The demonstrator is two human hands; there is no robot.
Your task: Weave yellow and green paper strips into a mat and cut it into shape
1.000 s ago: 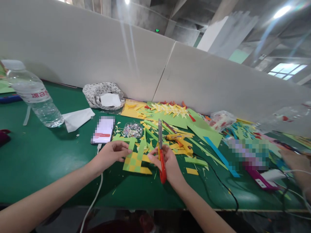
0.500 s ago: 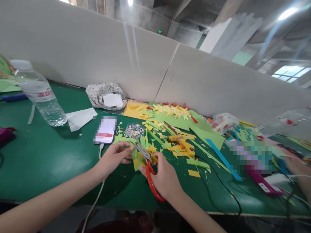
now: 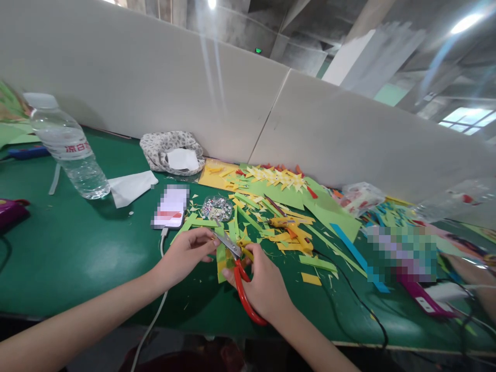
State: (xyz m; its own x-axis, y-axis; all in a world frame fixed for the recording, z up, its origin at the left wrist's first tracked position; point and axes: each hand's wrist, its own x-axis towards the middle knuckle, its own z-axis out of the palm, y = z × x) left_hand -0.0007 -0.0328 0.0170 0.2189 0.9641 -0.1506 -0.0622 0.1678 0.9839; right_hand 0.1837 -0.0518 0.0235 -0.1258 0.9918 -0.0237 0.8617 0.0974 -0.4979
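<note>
My right hand (image 3: pixel 265 284) is closed on the red-handled scissors (image 3: pixel 243 294), whose blades point up and left, and a yellow paper piece (image 3: pixel 245 248) shows by its fingers. The fingers of my left hand (image 3: pixel 194 253) are pinched together at the blade tips; what they hold is too small to name. Beneath the scissors is a green and yellow paper piece (image 3: pixel 221 263). Beyond the hands lie a tray of small beads or eyes (image 3: pixel 217 208), many green and yellow paper scraps (image 3: pixel 248 219) and a yellow glue gun (image 3: pixel 292 231).
Left of the scraps are a phone (image 3: pixel 170 205) with a white cable, a tissue (image 3: pixel 134 188), a water bottle (image 3: pixel 72 150) and a patterned pouch (image 3: pixel 155 150). On the right are a blue strip (image 3: pixel 358 256), a purple power strip (image 3: pixel 420 294) and another person's hand (image 3: pixel 470 274).
The whole view has shifted slightly, and the scissor blades look closer together. The yellow piece near the blades is less visible. Both hands remain close together.
</note>
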